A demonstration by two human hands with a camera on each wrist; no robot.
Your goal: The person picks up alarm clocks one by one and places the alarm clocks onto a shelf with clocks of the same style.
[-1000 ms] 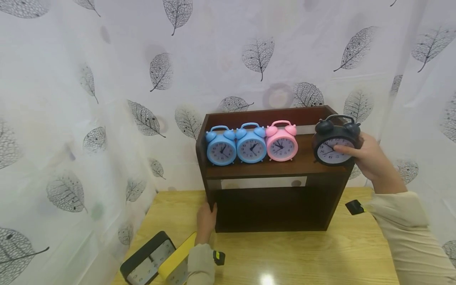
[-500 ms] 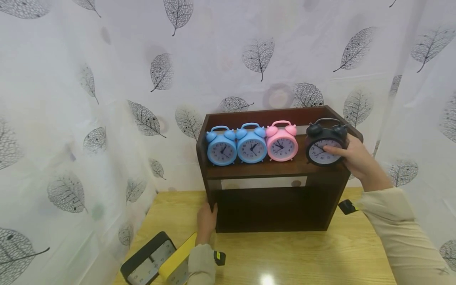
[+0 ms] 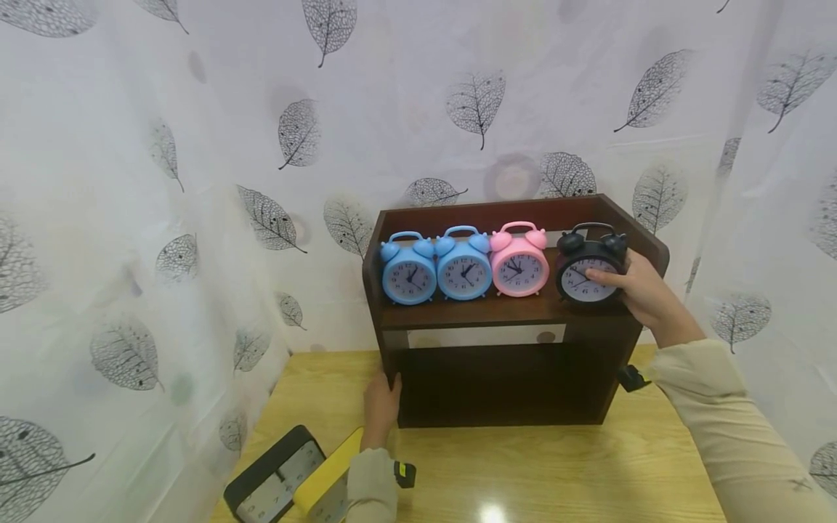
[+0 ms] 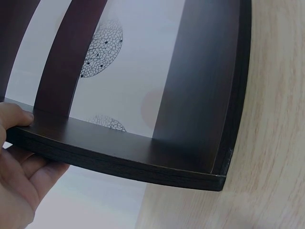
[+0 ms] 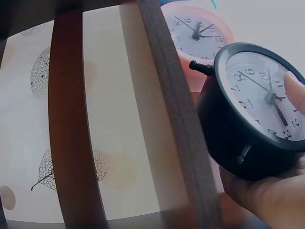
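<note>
My right hand (image 3: 650, 298) grips a black twin-bell alarm clock (image 3: 591, 280), thumb across its glass and fingers behind the case. The clock is upright at the right end of the upper board of a dark brown wooden shelf (image 3: 471, 314). Whether its feet touch the board, I cannot tell. Left of it stand a pink alarm clock (image 3: 520, 272) and two blue ones (image 3: 464, 277), side by side. Low on the shelf's left side panel (image 4: 119, 164), my left hand (image 4: 24, 176) pinches the board, thumb on the inner face and fingers outside.
On the wooden table (image 3: 503, 472), a black rectangular clock (image 3: 277, 476) and a yellow one (image 3: 330, 476) lie at the front left, partly behind my left sleeve. A leaf-print curtain (image 3: 392, 109) hangs behind the shelf.
My right hand has carried the black alarm clock leftward and slightly down, closer to the pink clock. My left hand stays on the shelf's side panel.
</note>
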